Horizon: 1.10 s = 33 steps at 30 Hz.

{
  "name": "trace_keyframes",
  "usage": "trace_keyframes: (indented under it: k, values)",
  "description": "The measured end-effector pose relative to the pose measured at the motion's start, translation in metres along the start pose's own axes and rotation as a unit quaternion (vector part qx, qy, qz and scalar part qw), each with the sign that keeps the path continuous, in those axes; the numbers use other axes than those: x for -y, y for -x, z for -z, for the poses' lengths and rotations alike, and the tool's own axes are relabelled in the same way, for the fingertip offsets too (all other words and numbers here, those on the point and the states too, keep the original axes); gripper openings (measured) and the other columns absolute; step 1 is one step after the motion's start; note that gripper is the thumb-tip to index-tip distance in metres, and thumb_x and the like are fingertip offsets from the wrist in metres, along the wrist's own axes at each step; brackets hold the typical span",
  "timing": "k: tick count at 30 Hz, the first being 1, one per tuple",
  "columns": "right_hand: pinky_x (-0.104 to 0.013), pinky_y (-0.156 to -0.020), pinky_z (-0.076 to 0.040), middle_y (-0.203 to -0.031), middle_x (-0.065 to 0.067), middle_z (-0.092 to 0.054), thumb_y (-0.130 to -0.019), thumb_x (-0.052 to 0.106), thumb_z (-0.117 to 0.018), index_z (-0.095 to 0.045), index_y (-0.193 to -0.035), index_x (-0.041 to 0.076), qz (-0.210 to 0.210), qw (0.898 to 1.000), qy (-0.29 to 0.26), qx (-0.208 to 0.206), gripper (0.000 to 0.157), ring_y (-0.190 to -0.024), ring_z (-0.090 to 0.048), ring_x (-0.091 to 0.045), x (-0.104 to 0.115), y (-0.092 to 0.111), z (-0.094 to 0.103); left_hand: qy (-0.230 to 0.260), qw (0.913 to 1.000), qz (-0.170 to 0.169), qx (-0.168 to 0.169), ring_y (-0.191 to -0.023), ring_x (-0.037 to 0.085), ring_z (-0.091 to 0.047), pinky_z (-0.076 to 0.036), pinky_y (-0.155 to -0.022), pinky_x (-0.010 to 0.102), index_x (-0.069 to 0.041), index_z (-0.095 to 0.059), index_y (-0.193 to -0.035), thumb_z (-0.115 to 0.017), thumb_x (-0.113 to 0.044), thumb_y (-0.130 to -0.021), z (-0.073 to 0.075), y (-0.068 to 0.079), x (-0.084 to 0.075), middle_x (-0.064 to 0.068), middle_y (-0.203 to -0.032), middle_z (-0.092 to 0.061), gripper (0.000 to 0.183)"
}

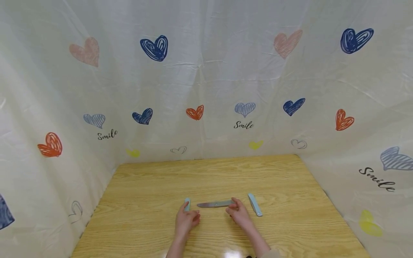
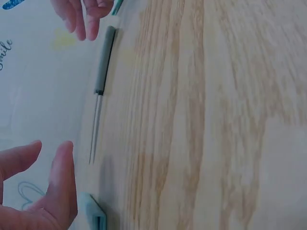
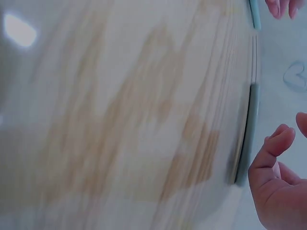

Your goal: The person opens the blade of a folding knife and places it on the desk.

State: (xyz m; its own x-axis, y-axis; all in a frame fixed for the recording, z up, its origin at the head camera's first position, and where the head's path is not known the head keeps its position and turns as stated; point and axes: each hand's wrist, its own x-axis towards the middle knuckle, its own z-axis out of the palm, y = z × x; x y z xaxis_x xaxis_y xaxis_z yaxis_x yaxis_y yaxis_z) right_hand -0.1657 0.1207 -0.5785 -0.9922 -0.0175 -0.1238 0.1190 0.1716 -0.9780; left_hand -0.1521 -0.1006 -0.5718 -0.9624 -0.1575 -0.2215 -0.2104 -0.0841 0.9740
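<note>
Fingers (image 3: 279,140) on the right hand (image 1: 238,214) curve loosely, a gap between them and the thumb, and I see nothing gripped; the left hand (image 1: 186,219) also has thumb and forefinger well apart, holding nothing. Between the hands lies the unfolded knife (image 1: 222,204), blade toward nine o'clock, handle toward three. On my head feed the right fingertips overlap the handle's end, but both wrist feeds show them apart from it.

At three o'clock from that knife, just beyond the right hand, a folded knife (image 1: 254,203) slants from eleven to five. At nine o'clock a pale blue piece (image 1: 188,200) is partly covered by the left hand; I take it for another folded knife and cannot tell whether a finger touches it.

As for progress, I judge that one knife is opened out and the outer two are closed. With neither hand gripping, I read this as a gap between holds; whether more handling is left, I cannot tell from here.

All three rest on a yellowish wood-grain table (image 1: 155,184), with glare (image 1: 232,254) at its near edge, toward six o'clock. White curtain (image 1: 206,84) hangs at ten, twelve and two, printed with coloured hearts (image 1: 154,47) and "Smile".
</note>
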Motion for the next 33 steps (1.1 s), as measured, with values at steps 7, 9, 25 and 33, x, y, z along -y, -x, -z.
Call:
trace_keyframes:
  k: [7, 9, 25, 33]
  values:
    - [-0.032, -0.068, -0.056, -0.123, -0.030, -0.052, -0.090, 0.007, -0.065, -0.038, -0.139, -0.014, 0.023, 0.997, -0.003, 0.070, 0.060, -0.088, -0.058, -0.021, 0.012, 0.009, -0.030, -0.067, 0.9959, -0.033, -0.051, -0.084, 0.032, -0.068, -0.061, -0.066, 0.033, 0.014, -0.033, -0.142, -0.065, 0.002, -0.088, 0.013, 0.002, -0.010, 0.019, -0.095, -0.066, 0.064]
    - [-0.036, -0.074, -0.057, -0.124, -0.031, -0.051, -0.091, 0.006, -0.064, -0.038, -0.138, -0.016, 0.024, 0.996, 0.000, 0.088, 0.059, -0.096, -0.059, -0.027, 0.016, 0.009, -0.040, -0.086, 0.9932, -0.038, -0.069, -0.079, 0.029, -0.066, -0.059, -0.062, 0.029, 0.014, -0.036, -0.140, -0.066, 0.001, -0.087, 0.018, 0.001, -0.010, 0.021, -0.096, -0.066, 0.062]
    - [-0.048, -0.089, -0.054, -0.131, -0.034, -0.049, -0.094, 0.005, -0.058, -0.042, -0.137, -0.015, 0.039, 0.987, 0.018, 0.152, 0.050, -0.118, -0.051, -0.046, 0.037, -0.010, -0.098, -0.195, 0.9717, -0.082, -0.106, -0.097, 0.044, -0.063, -0.055, -0.080, 0.047, 0.015, -0.053, -0.124, -0.071, -0.005, -0.083, 0.054, -0.012, -0.015, 0.033, -0.105, -0.064, 0.049]
    - [-0.045, -0.086, -0.055, -0.131, -0.036, -0.048, -0.093, 0.003, -0.057, -0.042, -0.137, -0.015, 0.011, 0.990, 0.006, 0.144, 0.050, -0.118, -0.052, -0.044, 0.030, -0.021, -0.113, -0.156, 0.9839, -0.074, -0.046, -0.095, 0.037, -0.066, -0.054, -0.068, 0.022, 0.019, -0.049, -0.124, -0.067, 0.002, -0.083, 0.057, -0.025, -0.005, 0.034, -0.102, -0.065, 0.048]
